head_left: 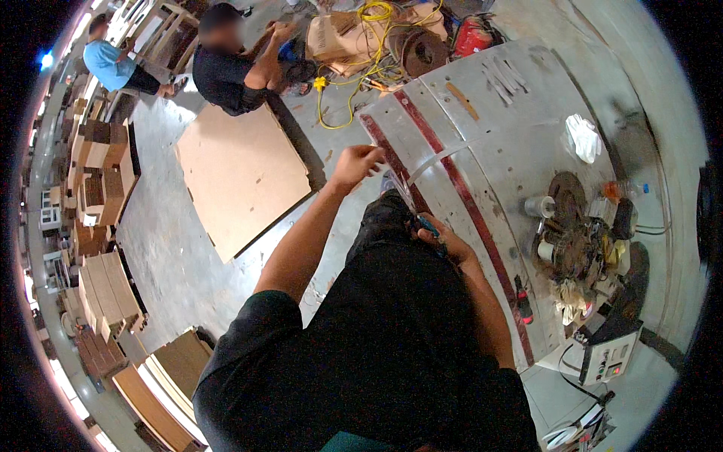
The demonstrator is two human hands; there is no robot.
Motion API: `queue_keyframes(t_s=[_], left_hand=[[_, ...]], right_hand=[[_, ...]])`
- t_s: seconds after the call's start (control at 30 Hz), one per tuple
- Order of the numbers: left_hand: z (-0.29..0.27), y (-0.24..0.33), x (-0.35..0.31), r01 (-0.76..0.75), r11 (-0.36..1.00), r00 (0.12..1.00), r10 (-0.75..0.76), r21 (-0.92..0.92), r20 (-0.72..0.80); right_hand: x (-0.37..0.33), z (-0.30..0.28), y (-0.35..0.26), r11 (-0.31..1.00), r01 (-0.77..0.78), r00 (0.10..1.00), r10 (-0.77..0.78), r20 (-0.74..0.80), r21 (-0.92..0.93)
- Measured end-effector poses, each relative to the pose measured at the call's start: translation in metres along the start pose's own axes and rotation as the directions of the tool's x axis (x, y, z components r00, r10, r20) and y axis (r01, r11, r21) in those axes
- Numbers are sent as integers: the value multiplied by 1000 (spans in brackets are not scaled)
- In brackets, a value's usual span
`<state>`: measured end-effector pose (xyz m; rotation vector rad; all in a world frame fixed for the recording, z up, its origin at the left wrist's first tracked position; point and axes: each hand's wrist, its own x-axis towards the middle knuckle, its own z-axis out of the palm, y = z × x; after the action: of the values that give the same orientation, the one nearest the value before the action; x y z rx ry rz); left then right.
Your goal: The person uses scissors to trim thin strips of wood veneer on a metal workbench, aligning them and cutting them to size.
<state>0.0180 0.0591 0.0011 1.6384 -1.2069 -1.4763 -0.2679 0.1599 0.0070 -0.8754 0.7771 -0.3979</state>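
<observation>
My right hand (452, 245) is closed round the blue handles of a pair of scissors (428, 224), their blades pointing away from me over the table's near edge. A pale, translucent strip (433, 162) curves across the grey metal table (497, 177), one end close to the blade tips. Left of that end, my left hand (357, 167) hangs in the air just off the table edge. Its fingers are loosely bent and somewhat apart, with nothing visible in them. Two dark red bands (433, 135) run along the tabletop.
White gloves (583, 138), thin strips (504, 79), a clear roll (538, 206), a red-and-black tool (523, 301) and a cluttered machine part (568, 218) lie on the table. A large brown board (241, 177) is on the floor at left. Two people are farther back; a yellow cable (343, 124) trails nearby.
</observation>
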Motion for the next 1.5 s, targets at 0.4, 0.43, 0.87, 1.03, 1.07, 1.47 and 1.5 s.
queue_keyframes(t_s=[0.4, 0.43, 0.87, 1.03, 1.07, 1.47, 1.5], left_hand=[[30, 61, 18, 200, 978, 777, -194, 57, 598], [30, 61, 20, 175, 983, 782, -175, 58, 599], [47, 66, 19, 151, 988, 808, -99, -42, 581], [53, 48, 36, 211, 975, 801, -131, -71, 584], [52, 47, 39, 173, 984, 809, -125, -30, 574], [56, 44, 53, 215, 964, 791, -80, -154, 607], [56, 42, 54, 234, 955, 791, -77, -184, 606]], right_hand=[[4, -8, 4, 979, 28, 998, -38, -45, -200], [7, -8, 4, 972, 43, 998, -52, -33, -232], [-1, -9, -6, 952, 20, 1000, -13, 27, -305], [-12, 1, -24, 955, -26, 999, 19, -26, -296], [-13, 1, -24, 964, -58, 998, 53, -28, -259], [13, -25, 29, 909, 36, 996, 2, 90, -415], [11, -23, 27, 909, 43, 996, -9, 84, -416]])
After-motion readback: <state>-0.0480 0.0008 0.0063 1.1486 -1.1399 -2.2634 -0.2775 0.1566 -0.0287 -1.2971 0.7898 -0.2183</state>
